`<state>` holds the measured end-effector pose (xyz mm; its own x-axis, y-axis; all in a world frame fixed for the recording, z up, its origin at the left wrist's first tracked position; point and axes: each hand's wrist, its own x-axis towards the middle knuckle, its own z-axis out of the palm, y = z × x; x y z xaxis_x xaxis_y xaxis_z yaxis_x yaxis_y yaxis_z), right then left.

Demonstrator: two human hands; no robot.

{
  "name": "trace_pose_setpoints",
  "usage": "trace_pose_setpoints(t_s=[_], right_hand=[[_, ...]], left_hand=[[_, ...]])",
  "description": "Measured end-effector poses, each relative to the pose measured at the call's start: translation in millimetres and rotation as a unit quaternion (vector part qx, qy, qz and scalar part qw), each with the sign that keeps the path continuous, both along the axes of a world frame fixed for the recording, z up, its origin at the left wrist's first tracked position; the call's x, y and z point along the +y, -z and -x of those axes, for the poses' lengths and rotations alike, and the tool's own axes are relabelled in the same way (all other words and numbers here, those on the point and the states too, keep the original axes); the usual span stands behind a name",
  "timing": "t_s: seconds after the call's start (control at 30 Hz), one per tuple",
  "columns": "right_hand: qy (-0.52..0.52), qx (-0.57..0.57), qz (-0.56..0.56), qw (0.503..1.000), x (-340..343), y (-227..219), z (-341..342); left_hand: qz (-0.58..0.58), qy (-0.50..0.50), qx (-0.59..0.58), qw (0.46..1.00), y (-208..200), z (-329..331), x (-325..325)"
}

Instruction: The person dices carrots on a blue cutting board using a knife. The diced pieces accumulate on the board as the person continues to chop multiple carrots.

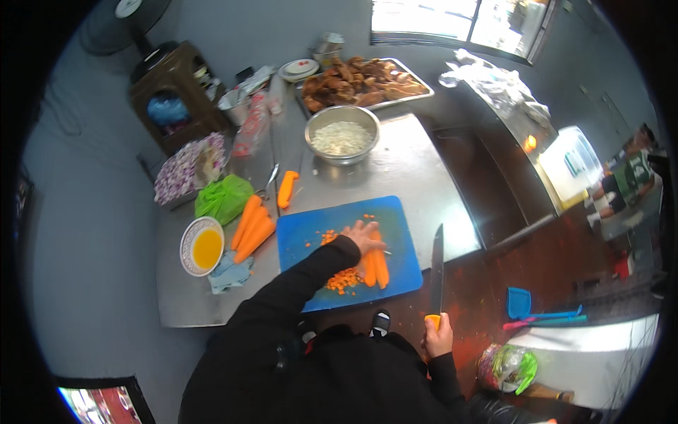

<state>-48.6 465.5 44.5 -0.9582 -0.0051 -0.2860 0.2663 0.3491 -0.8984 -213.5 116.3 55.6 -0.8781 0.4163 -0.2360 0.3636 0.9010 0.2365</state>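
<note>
Your left hand (pixel 360 237) rests, fingers spread, over the far end of the carrots (pixel 381 268) on the board (pixel 400 225), their length running away from you, nearly parallel to the knife (pixel 438 268) your right hand (pixel 438 337) grips, off to their right.

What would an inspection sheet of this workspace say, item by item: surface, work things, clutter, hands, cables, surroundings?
Surface: metal table, small scraps on it.
Work things: blue cutting board with peeled carrots and chopped carrot.
Clutter: more carrots, green bag, blue cloth, patterned bowl of orange liquid, metal bowl of pale pieces.
Hands: left hand over the board's carrots, fingers spread; right hand grips a knife, clear of the board.
Cables: possible dark cord on the left wall; unclear.
Surroundings: window, blue dustpan on the floor.
</note>
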Motion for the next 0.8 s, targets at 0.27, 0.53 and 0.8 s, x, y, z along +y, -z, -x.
trace_pose_setpoints(t_s=[0.27,0.53,0.8], right_hand=[[-0.016,0.023,-0.061,0.998,-8,9,0],[-0.023,0.06,-0.069,0.996,-33,6,-12],[-0.369,0.1,-0.191,0.904,-113,-8,-15]], left_hand=[[0.091,0.129,0.053,0.986,-13,18,-16],[-0.031,0.061,0.141,0.988,-21,16,-42],[-0.252,-0.391,0.187,0.865,7,-81,-156]])
